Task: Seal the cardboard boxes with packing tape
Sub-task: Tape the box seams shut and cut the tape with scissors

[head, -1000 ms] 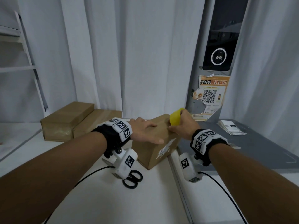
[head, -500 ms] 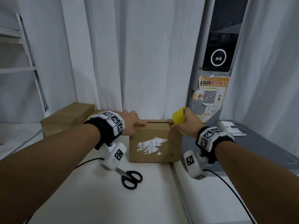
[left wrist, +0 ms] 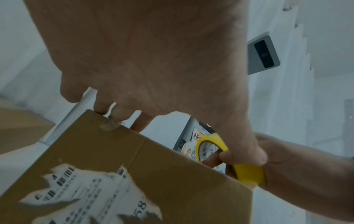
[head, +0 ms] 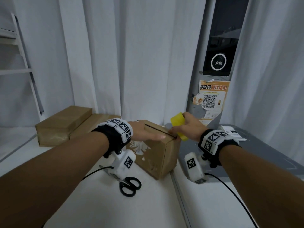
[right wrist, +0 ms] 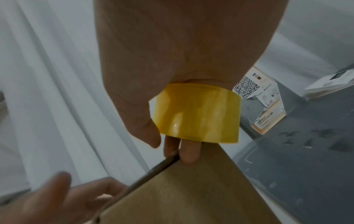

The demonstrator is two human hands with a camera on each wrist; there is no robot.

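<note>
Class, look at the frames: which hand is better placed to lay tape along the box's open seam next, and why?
The right hand: it already grips the yellow tape roll at the seam's near end on the box. The left hand lies flat on the top flap, steadying it.

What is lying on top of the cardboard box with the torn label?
The left hand lies flat on the cardboard box, and the right hand's fingertips touch the open seam while gripping the yellow tape roll. Box contents are hidden.

Box point(head: 158, 153) centre on table point(head: 82, 203), scissors point(head: 130, 186) before it, two boxes point(head: 65, 124) behind left
</note>
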